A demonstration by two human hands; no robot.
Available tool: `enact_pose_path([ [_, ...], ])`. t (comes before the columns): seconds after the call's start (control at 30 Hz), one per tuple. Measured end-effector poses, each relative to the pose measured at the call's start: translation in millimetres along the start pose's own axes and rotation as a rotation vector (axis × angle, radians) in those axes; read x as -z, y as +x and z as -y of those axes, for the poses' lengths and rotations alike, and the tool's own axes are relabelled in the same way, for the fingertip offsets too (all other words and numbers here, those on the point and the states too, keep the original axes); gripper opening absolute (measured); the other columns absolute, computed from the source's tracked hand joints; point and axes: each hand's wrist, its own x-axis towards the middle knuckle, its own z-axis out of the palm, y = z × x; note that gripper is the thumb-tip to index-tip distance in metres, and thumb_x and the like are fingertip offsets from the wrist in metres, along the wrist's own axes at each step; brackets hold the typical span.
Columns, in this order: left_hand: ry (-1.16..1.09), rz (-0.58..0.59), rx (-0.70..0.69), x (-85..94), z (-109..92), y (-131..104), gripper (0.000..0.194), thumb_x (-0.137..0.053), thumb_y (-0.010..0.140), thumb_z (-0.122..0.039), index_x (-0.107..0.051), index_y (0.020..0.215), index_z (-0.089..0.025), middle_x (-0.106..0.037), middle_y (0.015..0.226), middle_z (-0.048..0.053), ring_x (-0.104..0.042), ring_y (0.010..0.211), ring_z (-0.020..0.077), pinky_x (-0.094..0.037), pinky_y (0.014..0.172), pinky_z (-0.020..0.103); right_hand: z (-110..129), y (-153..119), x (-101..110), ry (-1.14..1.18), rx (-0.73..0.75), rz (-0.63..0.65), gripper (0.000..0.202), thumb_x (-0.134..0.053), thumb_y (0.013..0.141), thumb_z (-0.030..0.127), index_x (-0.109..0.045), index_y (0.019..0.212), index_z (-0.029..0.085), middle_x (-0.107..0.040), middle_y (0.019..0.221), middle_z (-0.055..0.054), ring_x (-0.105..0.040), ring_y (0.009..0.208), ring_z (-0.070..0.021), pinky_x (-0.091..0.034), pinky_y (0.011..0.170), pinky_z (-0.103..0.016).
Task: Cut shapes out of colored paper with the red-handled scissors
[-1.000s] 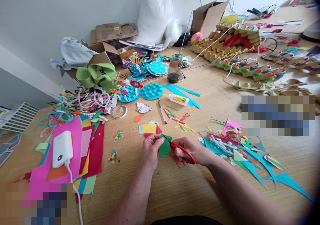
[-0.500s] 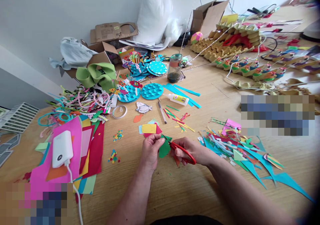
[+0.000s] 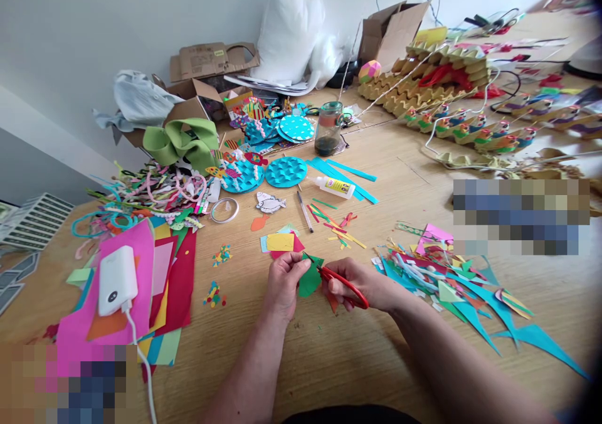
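Note:
Green paper (image 3: 309, 280) is pinched at its left edge by my left hand (image 3: 283, 283). My right hand (image 3: 353, 284) holds red-handled scissors (image 3: 348, 288), whose dark blades reach left over the paper's upper part, close to my left fingertips. A small orange paper piece (image 3: 333, 303) shows under my right hand. Just beyond my hands lie a yellow paper rectangle (image 3: 281, 242) on red and light blue pieces, an orange fish shape (image 3: 258, 223) and a drawn paper fish (image 3: 270, 202). Thin coloured strips (image 3: 345, 231) are scattered beside a pen (image 3: 305, 212).
A glue bottle (image 3: 335, 186) and blue scalloped discs (image 3: 286, 172) lie farther back, near a glass jar (image 3: 328, 129). Paper scraps (image 3: 451, 280) spread at right. A white power bank (image 3: 117, 280) rests on coloured sheets at left. Egg cartons (image 3: 399, 91) stand back right.

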Motion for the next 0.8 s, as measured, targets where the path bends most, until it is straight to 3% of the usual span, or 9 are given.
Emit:
enact_pose_path([
  [0.8,0.004,0.037,0.005,0.1,-1.1,-0.9,0.021,-0.073,0.058,-0.026,-0.059,0.065,-0.013,-0.059,0.058,-0.001,-0.046,0.050,0.0068,-0.036,0.051,0.020,3.9,-0.8,0.9,-0.051,0.017,0.025,0.062,-0.053,0.068,0.075,-0.054,0.075,0.013,-0.058,0.059,-0.002,-0.051,0.046,-0.0089,-0.037,0.040,-0.017],
])
